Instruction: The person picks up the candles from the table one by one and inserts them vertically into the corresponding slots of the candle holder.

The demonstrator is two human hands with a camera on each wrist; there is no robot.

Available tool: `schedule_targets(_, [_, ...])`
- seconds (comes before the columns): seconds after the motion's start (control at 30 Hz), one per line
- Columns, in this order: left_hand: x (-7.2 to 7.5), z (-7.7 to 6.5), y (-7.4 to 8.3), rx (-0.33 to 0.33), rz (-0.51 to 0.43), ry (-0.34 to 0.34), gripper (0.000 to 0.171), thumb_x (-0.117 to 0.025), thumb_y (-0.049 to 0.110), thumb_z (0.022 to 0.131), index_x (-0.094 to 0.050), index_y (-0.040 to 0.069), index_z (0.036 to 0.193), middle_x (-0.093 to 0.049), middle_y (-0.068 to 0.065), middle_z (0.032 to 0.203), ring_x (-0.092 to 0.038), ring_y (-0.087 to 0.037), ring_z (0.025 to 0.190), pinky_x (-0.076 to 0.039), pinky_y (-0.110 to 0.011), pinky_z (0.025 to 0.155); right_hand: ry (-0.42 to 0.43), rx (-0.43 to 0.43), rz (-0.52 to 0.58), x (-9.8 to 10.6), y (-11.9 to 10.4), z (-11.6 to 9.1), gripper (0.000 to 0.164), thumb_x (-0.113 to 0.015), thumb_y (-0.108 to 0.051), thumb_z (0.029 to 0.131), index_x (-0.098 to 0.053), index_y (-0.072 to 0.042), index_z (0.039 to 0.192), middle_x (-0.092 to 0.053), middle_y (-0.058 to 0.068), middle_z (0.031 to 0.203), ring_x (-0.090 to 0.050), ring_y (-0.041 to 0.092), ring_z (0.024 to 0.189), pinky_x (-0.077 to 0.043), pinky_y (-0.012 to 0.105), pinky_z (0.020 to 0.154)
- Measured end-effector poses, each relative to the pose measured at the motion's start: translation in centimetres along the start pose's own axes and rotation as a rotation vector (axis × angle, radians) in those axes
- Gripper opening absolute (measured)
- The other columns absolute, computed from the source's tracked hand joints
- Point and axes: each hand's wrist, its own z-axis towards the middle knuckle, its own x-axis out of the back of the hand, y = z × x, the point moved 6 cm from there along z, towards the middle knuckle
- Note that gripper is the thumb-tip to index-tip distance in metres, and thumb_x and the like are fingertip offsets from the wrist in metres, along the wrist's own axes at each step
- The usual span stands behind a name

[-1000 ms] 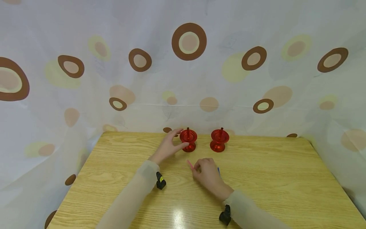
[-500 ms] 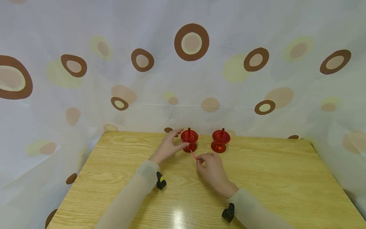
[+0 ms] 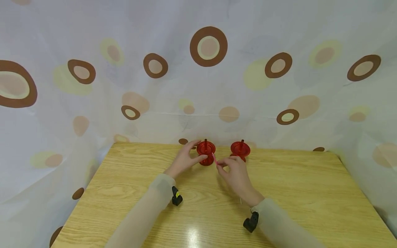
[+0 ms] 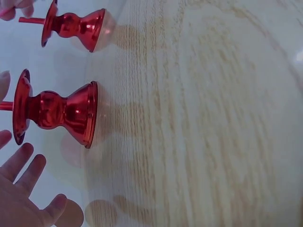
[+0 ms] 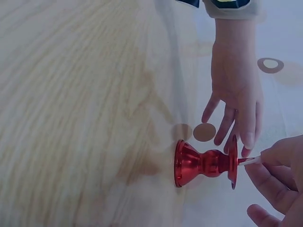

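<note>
Two shiny red candle holders stand upright near the back edge of the table, each with a thin post rising from its dish. My left hand (image 3: 185, 159) is spread around the left candle holder (image 3: 206, 148), its thumb overlapping the stem in the head view. In the left wrist view, the fingers are apart around the left holder's (image 4: 49, 109) dish. My right hand (image 3: 237, 175) pinches a thin pink stick (image 3: 214, 158) between thumb and fingertips. The stick's tip is right by the left holder's dish. The right candle holder (image 3: 240, 148) is partly hidden behind my right hand.
The wooden table (image 3: 294, 193) runs back to a white curtain (image 3: 173, 86) with round brown patterns, close behind the holders. A thin pale piece (image 3: 240, 200) shows beside my right wrist.
My right hand has moved away from me, toward the holders, bringing the pink stick up to the left one's dish. My left hand has stayed nearly still.
</note>
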Motion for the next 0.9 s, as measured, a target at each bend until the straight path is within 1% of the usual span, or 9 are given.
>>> schedule_targets(0.2, [-0.3,0.2,0.1,-0.003,0.009,-0.016,0.074,-0.079,0.034,0.095,-0.046,0.007,0.155,-0.053,-0.01,0.154,-0.051,-0.031,0.14,-0.041,-0.053,0.116,-0.001,-0.029,0.04,0.5,0.2,0.9,0.011,-0.079,-0.005,0.091,-0.08,-0.003,0.102,-0.078,0.009,0.092,-0.062,0.041,0.111,-0.047,0.06,0.101])
schedule_targets(0.33, [-0.5,0.3,0.3,0.007,0.006,-0.025,0.074,-0.078,0.036,0.095,-0.046,0.009,0.156,-0.051,-0.01,0.156,-0.049,-0.03,0.141,-0.04,-0.053,0.116,-0.006,-0.04,0.06,0.7,0.2,1.5,0.013,-0.077,-0.008,0.094,-0.08,-0.002,0.106,-0.078,0.009,0.094,-0.061,0.04,0.115,-0.047,0.06,0.102])
schedule_targets(0.57, [-0.7,0.3,0.3,0.023,-0.011,-0.024,0.074,-0.079,0.035,0.095,-0.046,0.009,0.156,-0.052,-0.011,0.155,-0.048,-0.03,0.142,-0.04,-0.052,0.117,0.001,-0.031,0.085,0.7,0.1,2.7,0.014,-0.077,-0.009,0.095,-0.079,-0.003,0.107,-0.078,0.008,0.095,-0.061,0.038,0.114,-0.049,0.057,0.098])
schedule_targets(0.67, [-0.8,0.3,0.3,0.026,-0.011,-0.027,0.075,-0.078,0.035,0.096,-0.045,0.008,0.157,-0.051,-0.012,0.155,-0.048,-0.03,0.143,-0.04,-0.053,0.117,-0.006,-0.03,0.088,0.6,0.0,3.0,0.014,-0.076,-0.011,0.096,-0.079,-0.004,0.107,-0.078,0.008,0.096,-0.062,0.038,0.114,-0.048,0.058,0.099])
schedule_targets(0.77, [-0.8,0.3,0.3,0.031,-0.007,-0.032,0.075,-0.078,0.034,0.096,-0.044,0.008,0.158,-0.051,-0.013,0.155,-0.047,-0.032,0.142,-0.039,-0.054,0.117,-0.029,-0.048,0.101,0.4,0.1,3.3,0.016,-0.074,-0.013,0.097,-0.079,-0.004,0.109,-0.078,0.009,0.099,-0.061,0.039,0.116,-0.047,0.06,0.1])
schedule_targets(0.9, [-0.9,0.3,0.3,0.044,0.003,-0.034,0.075,-0.078,0.036,0.096,-0.045,0.009,0.158,-0.052,-0.014,0.153,-0.047,-0.032,0.142,-0.038,-0.054,0.117,-0.047,-0.081,0.121,0.0,0.2,3.8,0.018,-0.074,-0.015,0.098,-0.079,-0.005,0.112,-0.078,0.009,0.101,-0.06,0.038,0.118,-0.048,0.059,0.1])
